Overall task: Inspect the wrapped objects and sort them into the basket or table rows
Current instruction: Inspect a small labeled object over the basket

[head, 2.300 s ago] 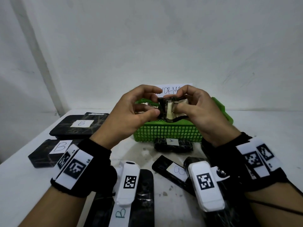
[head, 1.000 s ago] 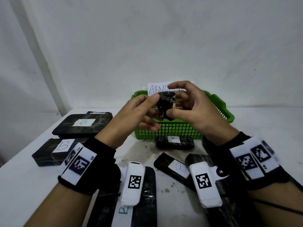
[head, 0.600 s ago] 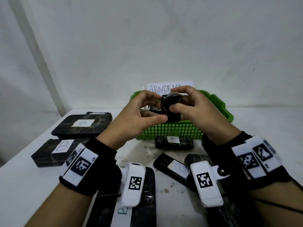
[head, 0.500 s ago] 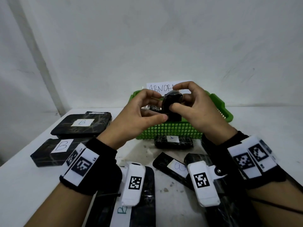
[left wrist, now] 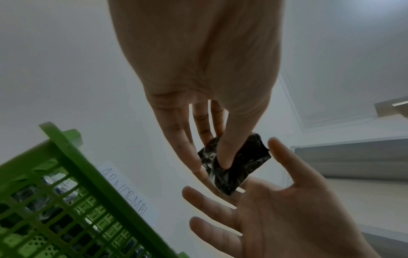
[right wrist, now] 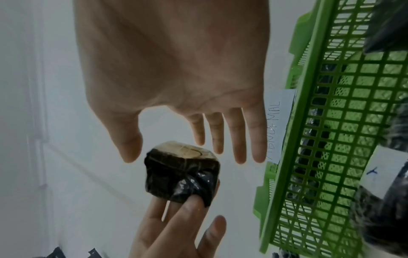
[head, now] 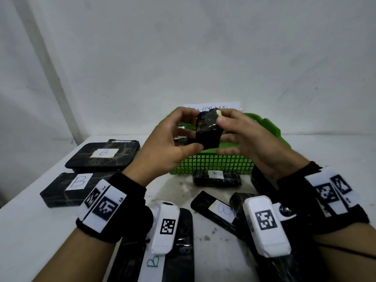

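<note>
A small object in black wrap (head: 208,130) is held up in front of the green basket (head: 213,163). My left hand (head: 191,131) pinches it between thumb and fingers. In the right wrist view the object (right wrist: 181,171) shows a pale bare patch on top. My right hand (right wrist: 165,150) hovers over it with straight fingers, apart from it. In the left wrist view my left thumb presses on the object (left wrist: 240,164), and my right hand (left wrist: 253,192) lies spread below. In the head view my right hand (head: 225,135) is close beside the object.
A paper reading ABNORMAL (right wrist: 280,125) hangs behind the basket, which holds several wrapped pieces. Two black blocks marked B (head: 101,157) (head: 69,190) lie at the left. One marked A (head: 216,178) lies before the basket, and long wrapped pieces (head: 215,212) lie near me.
The object has been turned over between both hands and its pale end now faces up. My right fingers have straightened and come off it; my left hand keeps hold.
</note>
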Demonstrator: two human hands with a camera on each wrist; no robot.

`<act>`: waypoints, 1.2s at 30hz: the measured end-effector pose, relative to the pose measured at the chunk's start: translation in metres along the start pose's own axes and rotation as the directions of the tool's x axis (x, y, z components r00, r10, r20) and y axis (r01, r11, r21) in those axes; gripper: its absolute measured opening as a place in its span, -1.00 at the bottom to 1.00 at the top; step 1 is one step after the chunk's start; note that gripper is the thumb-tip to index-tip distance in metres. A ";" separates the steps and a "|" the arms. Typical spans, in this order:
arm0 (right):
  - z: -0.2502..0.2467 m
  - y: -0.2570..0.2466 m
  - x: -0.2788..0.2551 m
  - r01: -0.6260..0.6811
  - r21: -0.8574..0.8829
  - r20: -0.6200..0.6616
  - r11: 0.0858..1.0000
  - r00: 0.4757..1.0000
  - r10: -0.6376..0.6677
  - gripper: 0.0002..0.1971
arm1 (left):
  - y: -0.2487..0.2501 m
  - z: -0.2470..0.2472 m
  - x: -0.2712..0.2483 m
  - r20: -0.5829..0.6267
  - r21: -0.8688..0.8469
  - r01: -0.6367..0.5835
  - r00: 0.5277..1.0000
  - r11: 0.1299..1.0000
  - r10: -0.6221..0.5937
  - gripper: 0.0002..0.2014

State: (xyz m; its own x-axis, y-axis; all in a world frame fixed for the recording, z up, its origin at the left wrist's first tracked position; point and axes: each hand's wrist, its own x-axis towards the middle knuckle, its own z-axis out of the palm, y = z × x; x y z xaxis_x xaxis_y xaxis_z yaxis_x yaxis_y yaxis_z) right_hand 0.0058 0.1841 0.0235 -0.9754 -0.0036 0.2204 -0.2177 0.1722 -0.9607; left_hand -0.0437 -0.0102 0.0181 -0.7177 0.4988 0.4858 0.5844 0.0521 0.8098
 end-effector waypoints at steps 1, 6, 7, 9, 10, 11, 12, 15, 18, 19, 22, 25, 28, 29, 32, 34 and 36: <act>0.000 0.000 -0.001 -0.019 0.032 0.010 0.999 1.000 0.019 -0.45 | 0.000 -0.001 0.000 -0.001 0.032 -0.018 1.000 0.999 0.018 -0.45; 0.003 0.000 0.001 -0.068 0.125 0.032 0.990 0.997 0.064 -0.45 | 0.000 -0.002 0.000 0.030 0.062 -0.073 0.997 0.995 0.071 -0.45; 0.005 0.001 0.002 -0.052 0.129 0.004 0.990 0.999 0.052 -0.52 | 0.000 -0.001 0.000 0.048 0.054 -0.080 0.996 0.995 0.077 -0.44; 0.009 0.004 0.004 0.018 0.093 -0.089 0.996 0.996 -0.009 -0.78 | 0.001 0.000 -0.001 0.080 0.044 -0.090 0.993 0.995 0.086 -0.46; 0.010 0.005 0.005 0.055 0.062 -0.140 0.997 0.989 -0.046 -0.84 | 0.002 0.000 -0.001 0.093 0.039 -0.091 0.992 0.995 0.087 -0.49; 0.010 0.007 0.006 0.088 0.034 -0.179 0.996 0.981 -0.081 -0.84 | 0.002 0.001 -0.001 0.102 0.031 -0.089 0.991 0.996 0.085 -0.52; 0.011 0.007 0.006 0.119 0.012 -0.202 0.993 0.973 -0.114 -0.83 | 0.003 0.001 -0.002 0.104 0.021 -0.084 0.991 0.996 0.082 -0.55; 0.011 0.008 0.006 0.210 -0.005 -0.212 0.978 0.955 -0.206 -0.74 | 0.006 0.001 -0.003 0.072 -0.041 -0.040 0.997 0.998 0.042 -0.64; 0.010 0.011 0.006 0.231 0.012 -0.146 0.973 0.963 -0.227 -0.60 | 0.009 0.003 -0.002 0.022 -0.122 0.120 0.993 0.985 -0.118 -0.54; 0.009 0.011 0.006 0.219 -0.006 -0.115 0.976 0.969 -0.219 -0.55 | 0.009 0.003 -0.001 0.023 -0.143 0.179 0.984 0.973 -0.177 -0.54; 0.010 0.008 0.003 0.186 -0.044 -0.051 0.982 0.981 -0.188 -0.46 | 0.003 -0.001 0.001 -0.004 -0.184 0.220 0.974 0.958 -0.225 -0.68; 0.010 0.001 0.000 0.140 0.024 -0.011 0.990 0.990 -0.140 -0.59 | -0.001 -0.005 0.001 -0.019 -0.188 0.182 0.982 0.965 -0.189 -0.56; 0.006 0.002 0.002 0.085 0.030 -0.032 0.996 0.996 -0.084 -0.72 | 0.000 -0.006 0.000 -0.004 -0.124 0.112 0.994 0.986 -0.113 -0.53; 0.005 0.003 0.003 0.073 0.021 -0.042 0.997 0.997 -0.072 -0.75 | 0.000 -0.006 -0.001 0.004 -0.083 0.087 0.996 0.993 -0.087 -0.54; 0.008 0.007 0.005 0.080 -0.028 -0.072 0.996 0.994 -0.082 -0.70 | 0.003 -0.004 -0.003 0.039 0.009 0.041 0.998 0.999 -0.042 -0.55; 0.011 0.010 0.006 0.136 -0.069 -0.121 0.988 0.982 -0.144 -0.68 | 0.004 -0.002 -0.004 0.051 0.027 0.031 0.998 0.999 -0.032 -0.57; 0.013 0.011 0.006 0.189 -0.101 -0.163 0.977 0.965 -0.204 -0.64 | 0.006 -0.001 -0.004 0.033 0.043 0.046 0.998 0.998 -0.048 -0.57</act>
State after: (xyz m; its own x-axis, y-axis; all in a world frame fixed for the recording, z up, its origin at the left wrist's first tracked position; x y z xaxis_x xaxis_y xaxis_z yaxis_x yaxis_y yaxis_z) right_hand -0.0029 0.1729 0.0124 -0.8916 0.1215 0.4363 -0.3939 0.2675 -0.8794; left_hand -0.0378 -0.0125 0.0208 -0.7319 0.5242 0.4354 0.5662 0.1123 0.8166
